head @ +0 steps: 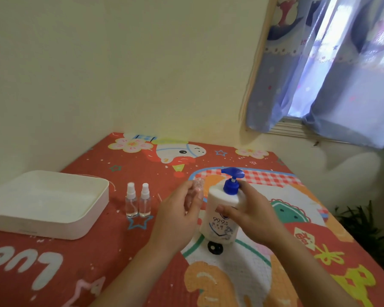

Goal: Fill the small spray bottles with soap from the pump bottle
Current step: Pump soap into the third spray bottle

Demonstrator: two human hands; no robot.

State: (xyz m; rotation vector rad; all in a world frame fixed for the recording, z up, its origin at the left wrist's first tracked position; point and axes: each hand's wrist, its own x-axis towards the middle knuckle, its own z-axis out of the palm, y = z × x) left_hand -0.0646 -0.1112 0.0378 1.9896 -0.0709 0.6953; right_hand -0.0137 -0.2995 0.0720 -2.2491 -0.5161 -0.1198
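Head view: uncapped small bottle (pixel 197 189) held up in the left hand (pixel 175 214), mouth near the blue nozzle of the pump bottle (pixel 222 212), which the right hand (pixel 251 216) grips on the mat (pixel 98 251). Looks like the filling step; next, line up under the spout and press. Two capped spray bottles (pixel 138 200) wait beside the white tray (pixel 47 203).

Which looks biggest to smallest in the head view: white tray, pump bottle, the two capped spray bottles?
1. white tray, largest.
2. pump bottle, held by the right hand.
3. capped spray bottles, the left one and the right one: they look alike, so no ranking between them.
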